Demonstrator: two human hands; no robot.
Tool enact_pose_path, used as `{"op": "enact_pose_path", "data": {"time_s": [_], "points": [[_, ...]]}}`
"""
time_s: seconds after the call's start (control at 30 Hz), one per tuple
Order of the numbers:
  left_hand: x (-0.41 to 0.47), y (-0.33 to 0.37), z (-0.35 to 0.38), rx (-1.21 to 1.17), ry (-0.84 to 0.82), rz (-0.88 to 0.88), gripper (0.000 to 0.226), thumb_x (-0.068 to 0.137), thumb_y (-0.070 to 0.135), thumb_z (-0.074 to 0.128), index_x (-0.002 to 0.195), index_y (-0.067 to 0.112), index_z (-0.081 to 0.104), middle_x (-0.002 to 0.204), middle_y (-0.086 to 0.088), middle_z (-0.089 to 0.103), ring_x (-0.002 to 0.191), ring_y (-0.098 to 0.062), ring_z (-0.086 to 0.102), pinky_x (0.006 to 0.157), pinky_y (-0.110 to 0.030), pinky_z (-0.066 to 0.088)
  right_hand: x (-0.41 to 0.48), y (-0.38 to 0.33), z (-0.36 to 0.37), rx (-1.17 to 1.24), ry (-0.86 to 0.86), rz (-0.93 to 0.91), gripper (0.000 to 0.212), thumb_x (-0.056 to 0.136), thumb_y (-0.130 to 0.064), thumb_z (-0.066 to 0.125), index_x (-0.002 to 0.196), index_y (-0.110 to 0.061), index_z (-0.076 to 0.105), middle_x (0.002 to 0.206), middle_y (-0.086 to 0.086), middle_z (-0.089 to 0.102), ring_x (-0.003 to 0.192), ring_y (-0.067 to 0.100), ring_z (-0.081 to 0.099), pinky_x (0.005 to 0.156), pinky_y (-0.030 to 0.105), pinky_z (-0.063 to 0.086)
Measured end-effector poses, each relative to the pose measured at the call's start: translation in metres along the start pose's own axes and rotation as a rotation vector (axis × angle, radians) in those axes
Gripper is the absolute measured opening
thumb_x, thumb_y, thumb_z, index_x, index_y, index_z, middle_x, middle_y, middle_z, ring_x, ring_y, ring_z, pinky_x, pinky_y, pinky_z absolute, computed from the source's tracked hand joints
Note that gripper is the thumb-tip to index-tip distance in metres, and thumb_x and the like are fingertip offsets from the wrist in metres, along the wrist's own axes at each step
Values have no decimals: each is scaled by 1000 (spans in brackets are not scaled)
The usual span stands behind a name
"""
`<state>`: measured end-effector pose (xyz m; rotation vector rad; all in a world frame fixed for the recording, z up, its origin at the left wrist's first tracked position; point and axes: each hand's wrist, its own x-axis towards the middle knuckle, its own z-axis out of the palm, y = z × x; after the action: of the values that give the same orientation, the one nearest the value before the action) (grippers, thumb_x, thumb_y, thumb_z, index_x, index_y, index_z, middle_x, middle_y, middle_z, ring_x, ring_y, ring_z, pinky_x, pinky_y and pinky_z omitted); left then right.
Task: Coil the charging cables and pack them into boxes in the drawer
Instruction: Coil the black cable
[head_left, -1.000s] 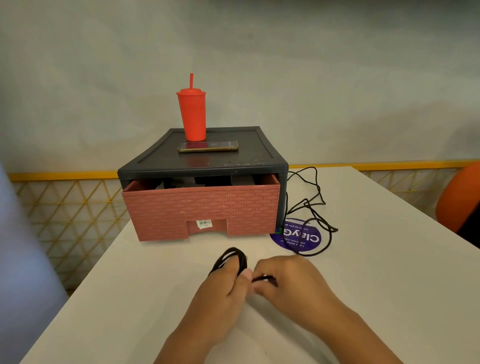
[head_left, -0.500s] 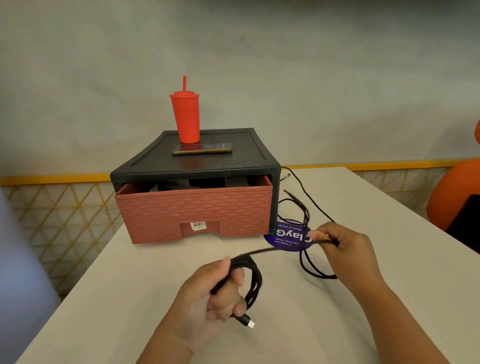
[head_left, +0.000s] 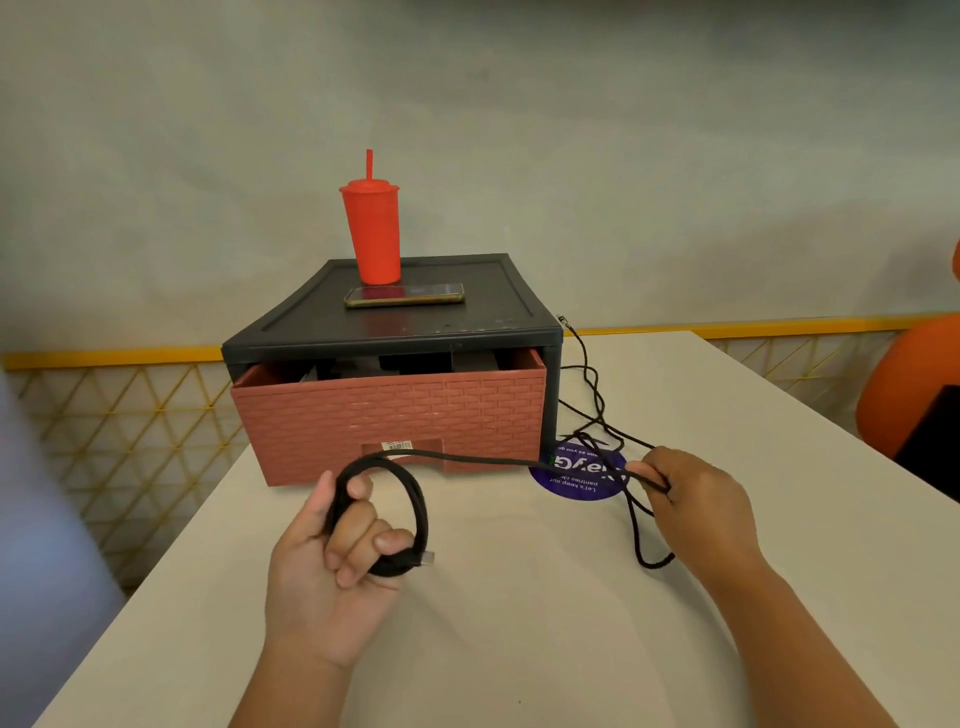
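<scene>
Partly hidden, left hand (head_left: 332, 561) fingers (head_left: 387, 540) curl round cable (head_left: 415, 509); right hand (head_left: 696, 499) pinches its strand.

Dim, soft, even light; wide-angle bending at edges.

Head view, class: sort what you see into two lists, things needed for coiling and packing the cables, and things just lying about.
Needed:
black cable, coil in left hand, strand pinched by right hand
pink drawer, slightly open

Lying about:
red cup
phone
purple sticker
</scene>
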<state>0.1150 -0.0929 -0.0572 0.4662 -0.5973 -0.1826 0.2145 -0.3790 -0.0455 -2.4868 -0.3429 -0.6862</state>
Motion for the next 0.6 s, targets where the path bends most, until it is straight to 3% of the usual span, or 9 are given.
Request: {"op": "enact_pose_path", "data": {"time_s": [0.07, 0.13, 0.23, 0.33, 0.4, 0.53, 0.6], "points": [[-2, 5, -4, 16, 24, 40, 65, 100, 41, 2, 119, 1, 49, 68, -5, 39, 63, -17, 34, 90, -26, 33, 1, 6, 3, 57, 37, -16, 8, 85, -13, 65, 78, -12, 68, 74, 0, 59, 63, 16, 50, 54, 18, 31], [-4, 9, -8, 19, 31, 48, 66, 100, 41, 2, 120, 1, 49, 69, -5, 39, 64, -17, 34, 93, -26, 32, -1, 7, 5, 214, 10, 32, 6, 80, -13, 70, 85, -16, 70, 86, -2, 61, 75, 15, 55, 60, 17, 35], [-6, 9, -13, 23, 44, 40, 65, 100, 40, 2, 122, 1, 50, 70, -5, 39, 65, -16, 34, 94, -27, 31, -4, -2, 8, 489, -179, 165, 37, 72, -22, 78, 105, -31, 61, 93, -5, 60, 84, 11, 56, 67, 14, 40], [-8, 7, -17, 65, 91, 46, 66, 100, 41, 0, 123, 4, 50, 71, -4, 40, 66, -16, 35, 96, -28, 31, -7, -6, 12, 342, -451, 130, 78, 69, -31, 80, 131, -44, 33, 105, -9, 53, 94, 7, 51, 72, 12, 39], [-11, 9, -20, 72, 138, 43, 66, 100, 41, 0, 124, 3, 50, 72, -7, 43, 66, -15, 35, 96, -27, 31, -8, -5, 14, 261, -506, 108, 90, 69, -31, 79, 140, -40, 24, 113, -11, 47, 102, 7, 47, 83, 17, 37], [-16, 18, -32, 21, 161, 95, 52, 101, 32, 15, 120, 2, 53, 77, -15, 59, 66, -20, 40, 96, -23, 30, -6, 4, 10, 154, -347, 29, 76, 71, -19, 75, 136, -33, 40, 113, -10, 45, 103, 14, 50, 91, 22, 42], [-23, 26, -35, 49, 224, 164, 47, 101, 29, 20, 119, 1, 54, 72, -13, 51, 67, -21, 42, 97, -23, 30, -4, 9, 3, 182, -185, 11, 50, 76, -7, 70, 122, -24, 59, 91, -11, 53, 83, 7, 54, 77, 7, 38]]}}
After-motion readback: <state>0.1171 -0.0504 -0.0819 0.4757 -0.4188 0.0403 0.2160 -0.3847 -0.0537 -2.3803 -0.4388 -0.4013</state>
